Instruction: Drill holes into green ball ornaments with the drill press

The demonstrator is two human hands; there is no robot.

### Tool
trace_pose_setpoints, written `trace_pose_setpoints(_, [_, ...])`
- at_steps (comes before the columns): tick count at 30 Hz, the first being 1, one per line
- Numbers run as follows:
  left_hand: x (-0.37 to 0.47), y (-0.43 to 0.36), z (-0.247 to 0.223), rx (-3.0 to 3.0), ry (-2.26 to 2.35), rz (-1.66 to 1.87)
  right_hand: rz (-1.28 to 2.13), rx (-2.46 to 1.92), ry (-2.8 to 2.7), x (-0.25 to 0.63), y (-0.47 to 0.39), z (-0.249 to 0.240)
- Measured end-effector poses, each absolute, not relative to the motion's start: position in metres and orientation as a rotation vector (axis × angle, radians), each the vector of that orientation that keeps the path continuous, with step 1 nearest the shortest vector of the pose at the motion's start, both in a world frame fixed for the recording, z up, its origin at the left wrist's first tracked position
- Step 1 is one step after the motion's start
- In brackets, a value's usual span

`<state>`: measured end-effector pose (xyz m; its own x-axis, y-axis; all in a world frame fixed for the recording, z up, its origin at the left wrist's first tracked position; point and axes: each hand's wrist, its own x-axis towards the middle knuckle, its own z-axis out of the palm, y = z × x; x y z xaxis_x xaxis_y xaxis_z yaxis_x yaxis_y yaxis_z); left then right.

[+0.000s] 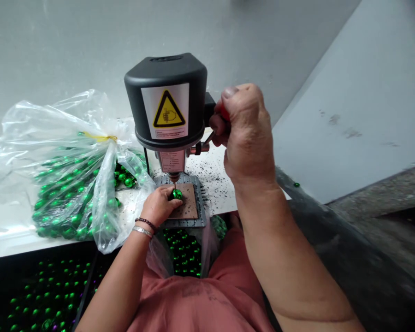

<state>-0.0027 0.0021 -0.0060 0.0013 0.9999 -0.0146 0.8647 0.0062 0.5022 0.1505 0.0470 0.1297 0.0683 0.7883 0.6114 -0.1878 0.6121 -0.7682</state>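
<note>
Pinching a green ball [177, 195], the left hand [158, 205] overlaps the board's [189, 207] edge.

Green ball [178, 195]: shiny, in left hand [161, 204] on brown board [189, 208], under bit [174, 185]; contact hard to confirm
Drill press [171, 69]: black head [134, 99], yellow warning triangle [168, 111], upright
Lever [210, 137]: metal, red knob [224, 113] mostly hidden in right hand [247, 131]

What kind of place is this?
It looks like a small workshop, though I can't be sure. There's a drill press with a warning sticker, dark shavings scattered around it, and a big clear bag full of shiny green balls.
</note>
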Motion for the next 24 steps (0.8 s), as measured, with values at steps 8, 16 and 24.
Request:
trace_pose_setpoints(8, [-0.003, 0.002, -0.006, 1.905, 1.882, 0.575, 0.569, -0.684, -1.451, 0.162, 0.011, 0.105])
trace_pose_setpoints(16, [-0.003, 0.001, -0.006, 1.881, 1.885, 0.583, 0.517, -0.753, -1.385, 0.156, 0.001, 0.098])
trace_pose_setpoints(24, [-0.003, 0.001, -0.008, 1.863, 1.876, 0.601, 0.598, -0.629, -1.304, 0.155, 0.002, 0.072])
